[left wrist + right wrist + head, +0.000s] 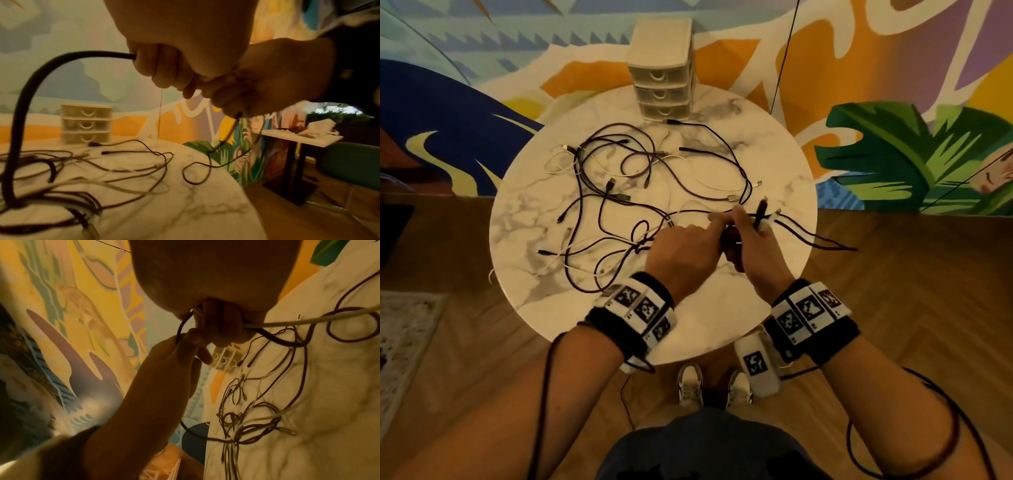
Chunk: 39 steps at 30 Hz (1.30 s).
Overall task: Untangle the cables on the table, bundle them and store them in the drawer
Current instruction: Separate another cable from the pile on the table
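Observation:
A tangle of black and white cables [619, 178] sprawls over the round marble table [722, 315]. Both hands meet above its right side. My left hand [705, 233] has its fingers curled round a black cable [30, 97] that arcs down into the tangle. My right hand [746, 229] grips a bunch of cable ends, among them a white cable [308, 319] and dark strands that trail off the table's right edge. The three-drawer unit [662, 68] stands at the far edge with all its drawers closed.
A painted mural wall rises right behind the table. A thin black cord [784, 54] hangs against it to the right of the drawer unit. A rug [404, 342] lies on the wooden floor at left. A side table [298, 138] stands at right.

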Motion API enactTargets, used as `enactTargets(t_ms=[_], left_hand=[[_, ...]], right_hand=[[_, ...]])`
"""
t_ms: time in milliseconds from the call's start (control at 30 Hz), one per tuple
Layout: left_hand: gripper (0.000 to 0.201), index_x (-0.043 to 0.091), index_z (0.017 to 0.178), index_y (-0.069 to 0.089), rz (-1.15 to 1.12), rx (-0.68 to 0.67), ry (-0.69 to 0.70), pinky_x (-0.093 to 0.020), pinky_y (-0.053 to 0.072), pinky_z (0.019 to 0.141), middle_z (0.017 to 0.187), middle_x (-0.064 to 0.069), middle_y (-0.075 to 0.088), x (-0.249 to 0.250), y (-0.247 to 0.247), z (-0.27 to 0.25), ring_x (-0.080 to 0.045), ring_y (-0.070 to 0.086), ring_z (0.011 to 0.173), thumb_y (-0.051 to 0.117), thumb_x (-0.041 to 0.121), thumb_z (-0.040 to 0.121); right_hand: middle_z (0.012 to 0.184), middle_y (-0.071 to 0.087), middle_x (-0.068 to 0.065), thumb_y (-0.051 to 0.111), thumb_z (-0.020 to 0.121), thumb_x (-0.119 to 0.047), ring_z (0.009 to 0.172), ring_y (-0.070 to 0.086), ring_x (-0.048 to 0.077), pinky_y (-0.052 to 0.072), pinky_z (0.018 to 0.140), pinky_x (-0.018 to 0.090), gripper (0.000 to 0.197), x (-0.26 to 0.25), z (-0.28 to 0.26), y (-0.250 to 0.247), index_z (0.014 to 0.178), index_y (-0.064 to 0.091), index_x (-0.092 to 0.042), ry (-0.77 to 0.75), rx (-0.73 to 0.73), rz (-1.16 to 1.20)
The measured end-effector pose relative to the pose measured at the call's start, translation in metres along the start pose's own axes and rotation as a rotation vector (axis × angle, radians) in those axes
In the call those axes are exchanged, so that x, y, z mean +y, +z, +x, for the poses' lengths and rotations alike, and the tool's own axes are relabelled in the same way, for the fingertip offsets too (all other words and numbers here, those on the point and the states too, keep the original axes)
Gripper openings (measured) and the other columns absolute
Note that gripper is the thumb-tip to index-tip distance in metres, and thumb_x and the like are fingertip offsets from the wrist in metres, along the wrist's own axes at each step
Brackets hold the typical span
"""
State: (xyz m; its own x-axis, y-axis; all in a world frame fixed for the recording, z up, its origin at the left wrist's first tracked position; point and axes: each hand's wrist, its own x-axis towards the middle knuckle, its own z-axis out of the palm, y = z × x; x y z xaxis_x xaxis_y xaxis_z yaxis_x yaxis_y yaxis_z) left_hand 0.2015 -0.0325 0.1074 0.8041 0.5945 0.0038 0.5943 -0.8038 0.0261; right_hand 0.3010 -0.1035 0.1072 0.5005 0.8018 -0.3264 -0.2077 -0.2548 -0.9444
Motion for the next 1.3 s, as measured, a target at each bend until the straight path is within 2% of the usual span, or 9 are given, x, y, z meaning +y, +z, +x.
enactTargets(t_ms=[100, 267, 533, 667, 767, 833, 967, 1133, 1300], left_hand=[[0.028, 0.018, 0.115, 0.044, -0.124, -0.005, -0.030, -0.035, 0.046, 0.053, 0.064, 0.003, 0.053, -0.004, 0.014, -0.009, -0.023, 0.054, 0.055, 0.028, 0.035, 0.100], [0.032, 0.007, 0.109, 0.050, -0.386, -0.028, -0.336, -0.046, 0.047, 0.069, 0.092, -0.023, 0.065, -0.071, 0.045, -0.008, -0.042, 0.059, 0.085, 0.033, 0.033, 0.100], [0.040, 0.008, 0.101, 0.061, -0.405, -0.118, -0.460, -0.042, 0.044, 0.084, 0.105, -0.018, 0.063, -0.124, 0.059, 0.013, -0.036, 0.057, 0.098, 0.033, 0.037, 0.100], [0.035, 0.005, 0.090, 0.062, -0.629, -0.032, -0.392, -0.031, 0.036, 0.074, 0.099, -0.016, 0.060, -0.121, 0.050, 0.020, -0.030, 0.055, 0.092, 0.039, 0.029, 0.100], [0.042, 0.008, 0.080, 0.061, -0.808, -0.047, -0.375, -0.037, 0.044, 0.076, 0.085, -0.011, 0.065, -0.117, 0.047, 0.019, -0.028, 0.059, 0.085, 0.035, 0.033, 0.101], [0.046, 0.008, 0.072, 0.058, -0.993, -0.042, -0.423, -0.045, 0.050, 0.076, 0.068, -0.008, 0.061, -0.113, 0.048, 0.016, -0.026, 0.058, 0.070, 0.034, 0.035, 0.101], [0.042, 0.010, 0.070, 0.053, -1.214, 0.048, -0.496, -0.035, 0.047, 0.061, 0.045, 0.008, 0.042, -0.105, 0.035, 0.018, -0.008, 0.041, 0.046, 0.037, 0.033, 0.101], [0.044, 0.012, 0.068, 0.053, -0.983, 0.044, -0.331, -0.034, 0.042, 0.061, 0.062, 0.000, 0.051, -0.087, 0.012, 0.008, -0.014, 0.046, 0.057, 0.037, 0.038, 0.100], [0.032, 0.009, 0.091, 0.057, -0.600, -0.051, -0.139, -0.037, 0.041, 0.062, 0.072, -0.008, 0.058, -0.060, 0.008, -0.007, -0.019, 0.049, 0.062, 0.032, 0.026, 0.101]], right_hand=[[0.050, 0.042, 0.002, 0.034, 0.102, -0.033, 0.040, 0.035, 0.004, 0.029, 0.044, 0.016, 0.048, -0.008, 0.005, -0.006, 0.085, 0.069, -0.005, -0.081, 0.024, -0.050], [0.045, 0.043, -0.001, 0.032, 0.103, -0.027, 0.044, 0.035, 0.011, 0.028, 0.044, 0.017, 0.048, -0.028, 0.011, -0.021, 0.079, 0.070, -0.009, -0.225, 0.153, 0.082], [0.048, 0.046, 0.003, 0.029, 0.104, -0.024, 0.041, 0.041, 0.004, 0.029, 0.043, 0.012, 0.047, -0.049, 0.007, -0.023, 0.078, 0.066, -0.009, -0.369, 0.252, 0.224], [0.046, 0.047, 0.001, 0.029, 0.104, -0.027, 0.042, 0.040, 0.009, 0.025, 0.041, 0.016, 0.048, -0.054, 0.008, -0.031, 0.076, 0.066, -0.011, -0.378, 0.337, 0.312], [0.046, 0.050, -0.001, 0.026, 0.104, -0.034, 0.044, 0.038, 0.010, 0.023, 0.041, 0.019, 0.051, -0.050, 0.007, -0.033, 0.084, 0.070, -0.015, -0.338, 0.338, 0.342], [0.051, 0.050, 0.001, 0.024, 0.103, -0.039, 0.045, 0.034, 0.011, 0.021, 0.041, 0.020, 0.051, -0.041, 0.003, -0.028, 0.097, 0.070, -0.016, -0.274, 0.279, 0.294], [0.055, 0.047, 0.002, 0.027, 0.102, -0.039, 0.045, 0.033, 0.007, 0.023, 0.040, 0.016, 0.048, -0.019, -0.003, -0.011, 0.107, 0.066, -0.013, -0.140, 0.111, 0.146], [0.056, 0.047, 0.004, 0.032, 0.101, -0.039, 0.041, 0.035, 0.003, 0.027, 0.042, 0.013, 0.046, -0.011, 0.011, 0.021, 0.114, 0.063, -0.007, -0.072, -0.118, -0.057], [0.050, 0.048, 0.005, 0.033, 0.102, -0.034, 0.037, 0.038, 0.003, 0.030, 0.042, 0.013, 0.053, -0.012, 0.027, 0.042, 0.099, 0.067, 0.007, -0.021, -0.200, -0.167]])
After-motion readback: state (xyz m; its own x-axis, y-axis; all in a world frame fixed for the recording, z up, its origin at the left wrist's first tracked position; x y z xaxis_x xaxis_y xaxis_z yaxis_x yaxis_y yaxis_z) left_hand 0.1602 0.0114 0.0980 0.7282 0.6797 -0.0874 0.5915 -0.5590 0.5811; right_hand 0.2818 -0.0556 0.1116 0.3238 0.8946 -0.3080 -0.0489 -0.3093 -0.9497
